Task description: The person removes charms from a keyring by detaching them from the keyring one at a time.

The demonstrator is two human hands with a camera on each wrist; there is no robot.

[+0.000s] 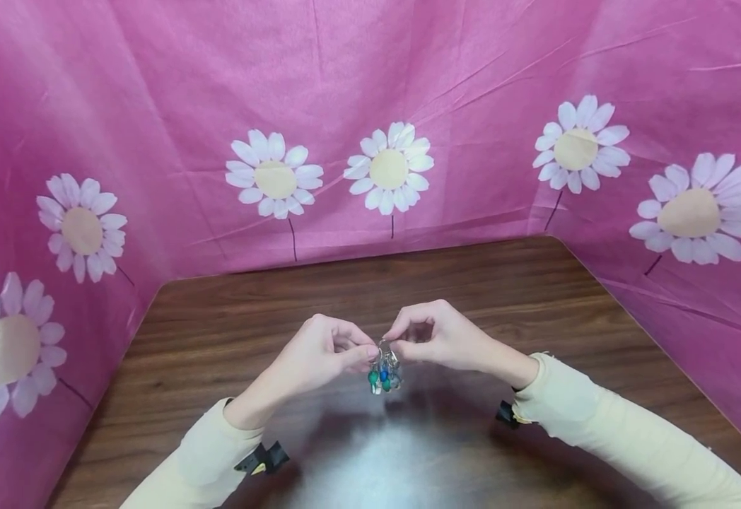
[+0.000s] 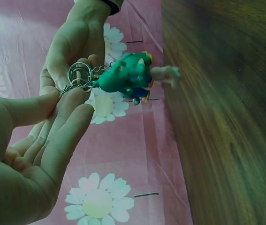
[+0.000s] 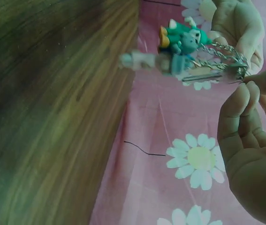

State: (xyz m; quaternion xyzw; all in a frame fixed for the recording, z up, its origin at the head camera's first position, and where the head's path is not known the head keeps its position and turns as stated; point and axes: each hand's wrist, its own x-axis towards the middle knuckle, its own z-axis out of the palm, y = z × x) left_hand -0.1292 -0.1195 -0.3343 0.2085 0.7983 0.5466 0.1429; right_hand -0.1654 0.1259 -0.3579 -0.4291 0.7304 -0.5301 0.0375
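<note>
Bare table (image 1: pixel 230 318) lies ahead of and beside both hands; pink cloth (image 1: pixel 345 78) walls close the far edge and both flanks, well apart from them. Between the hands (image 1: pixel 319 353) hangs only the keyring (image 1: pixel 384 367)

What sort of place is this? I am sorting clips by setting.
Probably a small screened-off tabletop work spot, not a lived-in room: a wooden table is walled on three sides by pink daisy-print cloth, and both hands hold a keyring of small charms above it.
</note>
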